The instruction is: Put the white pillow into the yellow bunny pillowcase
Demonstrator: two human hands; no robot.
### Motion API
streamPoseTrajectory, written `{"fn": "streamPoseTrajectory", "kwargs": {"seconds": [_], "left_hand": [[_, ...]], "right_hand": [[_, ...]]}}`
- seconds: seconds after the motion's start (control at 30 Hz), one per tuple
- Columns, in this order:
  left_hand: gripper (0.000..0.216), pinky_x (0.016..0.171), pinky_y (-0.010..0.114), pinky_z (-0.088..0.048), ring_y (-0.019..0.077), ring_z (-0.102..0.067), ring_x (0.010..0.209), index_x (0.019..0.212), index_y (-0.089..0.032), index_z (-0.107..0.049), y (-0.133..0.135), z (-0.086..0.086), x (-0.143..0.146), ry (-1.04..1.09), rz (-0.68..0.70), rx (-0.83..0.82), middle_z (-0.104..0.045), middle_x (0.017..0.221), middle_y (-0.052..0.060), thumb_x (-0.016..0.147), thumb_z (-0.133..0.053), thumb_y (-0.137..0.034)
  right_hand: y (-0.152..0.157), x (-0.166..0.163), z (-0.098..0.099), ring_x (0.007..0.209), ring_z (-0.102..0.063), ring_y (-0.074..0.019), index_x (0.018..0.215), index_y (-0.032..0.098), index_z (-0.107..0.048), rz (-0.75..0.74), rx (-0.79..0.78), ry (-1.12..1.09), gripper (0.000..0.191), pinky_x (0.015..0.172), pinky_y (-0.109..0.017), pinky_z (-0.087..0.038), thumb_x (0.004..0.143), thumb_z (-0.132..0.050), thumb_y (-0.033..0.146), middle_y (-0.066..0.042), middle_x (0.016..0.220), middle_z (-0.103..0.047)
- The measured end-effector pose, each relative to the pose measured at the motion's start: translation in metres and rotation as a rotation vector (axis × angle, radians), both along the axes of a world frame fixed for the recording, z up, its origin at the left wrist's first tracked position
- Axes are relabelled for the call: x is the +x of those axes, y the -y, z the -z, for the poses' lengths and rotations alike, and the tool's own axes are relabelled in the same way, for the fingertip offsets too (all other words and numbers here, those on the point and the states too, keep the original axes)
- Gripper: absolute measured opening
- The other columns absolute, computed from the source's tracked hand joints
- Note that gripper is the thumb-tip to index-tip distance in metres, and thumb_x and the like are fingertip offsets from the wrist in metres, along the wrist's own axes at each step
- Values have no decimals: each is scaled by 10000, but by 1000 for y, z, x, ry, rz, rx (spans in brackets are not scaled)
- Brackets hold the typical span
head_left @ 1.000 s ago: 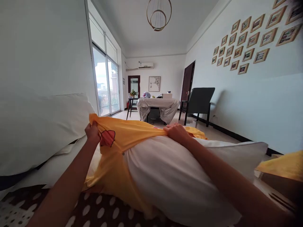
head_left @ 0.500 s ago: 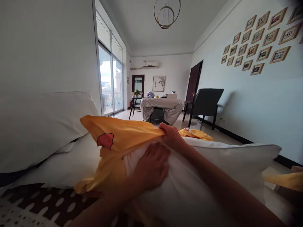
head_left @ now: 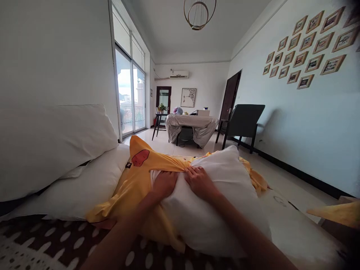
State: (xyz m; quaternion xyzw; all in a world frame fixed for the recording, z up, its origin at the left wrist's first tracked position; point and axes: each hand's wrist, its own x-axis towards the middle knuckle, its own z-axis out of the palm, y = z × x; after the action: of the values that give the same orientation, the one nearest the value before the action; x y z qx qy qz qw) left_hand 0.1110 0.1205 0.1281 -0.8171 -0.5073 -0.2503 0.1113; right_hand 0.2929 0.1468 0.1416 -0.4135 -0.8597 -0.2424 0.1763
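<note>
A white pillow (head_left: 225, 210) lies in front of me with its left end inside a yellow pillowcase (head_left: 135, 191) that has reddish patches. My left hand (head_left: 166, 183) grips the pillow at the case's mouth, its fingertips hidden under the yellow edge. Just to its right, my right hand (head_left: 200, 182) is closed on the bunched rim of the pillowcase, with its fingers also against the pillow. The pillow's right end sticks out uncovered.
Two more white pillows, an upper one (head_left: 56, 146) and a lower one (head_left: 84, 187), are stacked at left. Beneath is a brown spotted cover (head_left: 70, 240). More yellow cloth (head_left: 254, 178) lies behind the pillow. Beyond stand a covered table (head_left: 194, 122) and a dark chair (head_left: 244, 120).
My right hand has come down and nearer, drawing the case's rim down to the pillow. My left hand has moved slightly left. The pillow's right end has shifted left and tipped up.
</note>
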Motion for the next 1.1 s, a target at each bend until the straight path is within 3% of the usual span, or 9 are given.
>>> {"fn": "streamPoseTrajectory", "kwargs": {"seconds": [0.1, 0.2, 0.33, 0.47, 0.57, 0.73, 0.87, 1.0, 1.1], "left_hand": [[366, 1052, 436, -339, 265, -482, 1216, 1217, -99, -532, 28, 21, 3, -87, 45, 89, -553, 1281, 161, 869, -419, -122], [175, 951, 393, -406, 236, -555, 1009, 981, -145, -592, 52, 38, -1, -245, 152, 110, -619, 1047, 95, 855, -472, -163], [134, 865, 355, -432, 201, -567, 871, 820, -163, -571, 49, 34, -10, -348, 238, 11, -621, 884, 49, 871, -494, -259], [165, 850, 381, -439, 226, -604, 900, 876, -160, -603, 31, 19, -10, -393, 241, -39, -653, 922, 71, 837, -538, -306], [183, 826, 386, -448, 240, -640, 838, 834, -148, -647, 26, 10, -3, -452, 260, -91, -678, 828, 93, 811, -559, -307], [293, 706, 385, -472, 288, -658, 734, 792, -108, -713, 40, 2, 9, -552, 173, -260, -689, 746, 166, 772, -583, -369], [266, 684, 362, -487, 288, -657, 771, 848, -131, -723, 62, 15, 25, -531, 201, -421, -704, 818, 168, 728, -633, -351], [305, 786, 398, -486, 280, -643, 854, 992, -177, -691, 72, 37, 55, -361, 165, -481, -700, 924, 136, 788, -602, -386], [581, 828, 440, -474, 329, -615, 950, 1174, -142, -605, 76, 31, 72, -166, 146, -423, -661, 1054, 170, 758, -603, -548]], "right_hand": [[-15, 10, 7, 1261, -465, -256, 1326, 131, -498, 48, -123, -102, 474, 1034, -489, -290, 972, -345, 407, -170, 1344, -525], [-25, 16, 6, 1315, -405, -269, 1377, 139, -442, 36, -211, -91, 530, 1050, -549, -258, 974, -297, 451, -171, 1407, -455], [-8, 17, 17, 1352, -344, -294, 1424, 93, -364, -66, -273, 9, 647, 1065, -548, -263, 933, -365, 514, -192, 1463, -362], [50, 22, 52, 1362, -317, -297, 1445, 143, -341, -207, -109, 103, 710, 1039, -509, -331, 868, -476, 532, -157, 1488, -339], [90, 34, 85, 1351, -322, -320, 1448, 196, -349, -135, 103, 92, 668, 995, -514, -368, 854, -530, 441, -137, 1487, -352], [82, 51, 112, 1229, -459, -312, 1410, 238, -414, -40, 258, 131, 564, 924, -478, -384, 858, -483, 151, -138, 1378, -494], [46, 47, 95, 894, -596, -202, 1277, 208, -553, -179, 120, 188, 415, 782, -335, -413, 875, -495, 119, -90, 1037, -670], [36, 21, 45, 818, -576, -197, 1180, 234, -612, -178, -16, 219, 332, 749, -322, -394, 864, -552, 152, -66, 940, -669], [44, -3, 3, 872, -562, -215, 1220, 244, -592, -213, -57, 263, 364, 766, -334, -382, 870, -544, 160, -78, 976, -653]]}}
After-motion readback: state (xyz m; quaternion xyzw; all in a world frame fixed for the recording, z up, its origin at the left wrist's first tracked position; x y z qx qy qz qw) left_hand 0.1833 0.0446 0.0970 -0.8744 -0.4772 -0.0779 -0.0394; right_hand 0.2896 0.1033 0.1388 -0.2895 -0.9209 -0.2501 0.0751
